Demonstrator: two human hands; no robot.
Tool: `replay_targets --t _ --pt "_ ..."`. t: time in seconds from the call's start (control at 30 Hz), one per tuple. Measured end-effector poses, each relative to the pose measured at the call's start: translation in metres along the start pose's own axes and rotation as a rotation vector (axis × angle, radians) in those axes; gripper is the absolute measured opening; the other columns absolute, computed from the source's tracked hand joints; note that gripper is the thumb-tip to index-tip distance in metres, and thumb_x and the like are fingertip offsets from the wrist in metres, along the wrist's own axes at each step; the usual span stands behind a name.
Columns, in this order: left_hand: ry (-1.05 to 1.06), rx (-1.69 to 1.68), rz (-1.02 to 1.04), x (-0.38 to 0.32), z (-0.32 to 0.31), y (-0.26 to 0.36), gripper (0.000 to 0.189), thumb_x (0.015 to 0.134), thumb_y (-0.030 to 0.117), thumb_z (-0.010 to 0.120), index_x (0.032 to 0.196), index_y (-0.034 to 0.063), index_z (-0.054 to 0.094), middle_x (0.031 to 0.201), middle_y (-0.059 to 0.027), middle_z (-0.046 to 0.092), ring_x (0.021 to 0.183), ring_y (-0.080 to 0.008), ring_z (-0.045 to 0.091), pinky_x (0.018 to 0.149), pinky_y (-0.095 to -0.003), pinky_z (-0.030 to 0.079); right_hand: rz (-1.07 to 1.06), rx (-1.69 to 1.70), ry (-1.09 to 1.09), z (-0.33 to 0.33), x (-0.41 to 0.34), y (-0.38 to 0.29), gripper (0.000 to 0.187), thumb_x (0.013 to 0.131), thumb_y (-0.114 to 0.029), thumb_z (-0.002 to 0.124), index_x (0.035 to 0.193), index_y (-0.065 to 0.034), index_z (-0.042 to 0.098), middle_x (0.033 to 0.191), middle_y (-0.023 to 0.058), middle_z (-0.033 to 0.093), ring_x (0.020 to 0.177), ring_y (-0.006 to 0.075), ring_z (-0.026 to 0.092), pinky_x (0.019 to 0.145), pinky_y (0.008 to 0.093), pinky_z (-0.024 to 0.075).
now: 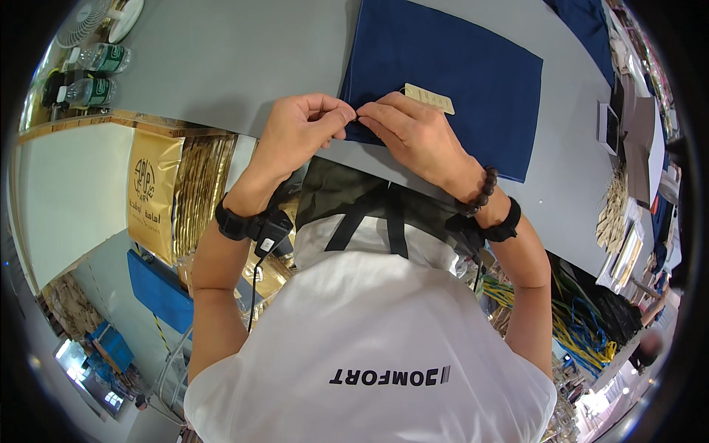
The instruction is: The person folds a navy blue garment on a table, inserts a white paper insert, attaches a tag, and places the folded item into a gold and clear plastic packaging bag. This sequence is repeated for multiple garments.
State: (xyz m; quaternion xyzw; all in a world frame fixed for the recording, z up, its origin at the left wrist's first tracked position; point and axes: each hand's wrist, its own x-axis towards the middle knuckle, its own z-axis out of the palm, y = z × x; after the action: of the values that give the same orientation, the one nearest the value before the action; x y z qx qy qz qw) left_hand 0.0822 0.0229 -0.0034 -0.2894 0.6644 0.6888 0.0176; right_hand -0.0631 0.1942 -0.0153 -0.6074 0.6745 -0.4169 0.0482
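A folded piece of navy blue cloth (476,61) lies on the grey table (232,50) before me. At its near left corner my left hand (307,124) and my right hand (412,130) meet, fingertips almost touching. Each pinches thumb against fingers on something small and dark, mostly hidden by the fingertips; I cannot tell what it is. A cream paper tag (429,98) bearing writing rests on the cloth just beyond my right hand, with a thin loop at its left end.
Two plastic water bottles (102,58) and a small white fan (124,19) are at the far left. Gold packaging bags (155,194) stand packed below the table's left edge. Towards the right lie a bundle of beige strings or tags (612,213) and a white-edged box (607,127).
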Motion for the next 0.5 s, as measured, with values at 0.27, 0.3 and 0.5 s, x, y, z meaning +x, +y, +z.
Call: replay_targets --t 0.27,0.3,0.5 --pt "0.058 0.114 0.233 -0.0022 0.0040 -0.0069 0.016 0.095 0.012 0.074 0.102 -0.0021 0.078 0.084 -0.0035 0.075 0.073 -0.0069 0.066 0.064 -0.0223 0.051 0.175 0.098 -0.037 -0.0032 0.0015 -0.0030 0.013 0.094 -0.010 0.075 0.105 -0.0012 0.076 0.093 0.0119 0.071 0.074 0.0329 0.071 0.066 0.0398 0.0583" --pt "0.064 0.110 0.241 -0.0019 0.0037 -0.0071 0.016 0.095 0.012 0.074 0.101 -0.0022 0.078 0.084 -0.0037 0.075 0.073 -0.0070 0.066 0.064 -0.0223 0.051 0.194 0.107 -0.046 -0.0035 0.0013 -0.0034 0.014 0.094 -0.010 0.076 0.105 -0.0015 0.076 0.094 0.0117 0.072 0.074 0.0326 0.071 0.066 0.0398 0.0584" --pt "-0.005 -0.067 0.046 0.0008 -0.0003 -0.0039 0.016 0.094 0.013 0.074 0.100 -0.0022 0.077 0.084 -0.0040 0.074 0.074 -0.0072 0.065 0.064 -0.0229 0.051 0.060 0.046 -0.004 -0.0002 -0.0022 -0.0016 0.019 0.092 -0.007 0.077 0.110 -0.0008 0.076 0.096 0.0117 0.073 0.076 0.0304 0.072 0.067 0.0377 0.0600"
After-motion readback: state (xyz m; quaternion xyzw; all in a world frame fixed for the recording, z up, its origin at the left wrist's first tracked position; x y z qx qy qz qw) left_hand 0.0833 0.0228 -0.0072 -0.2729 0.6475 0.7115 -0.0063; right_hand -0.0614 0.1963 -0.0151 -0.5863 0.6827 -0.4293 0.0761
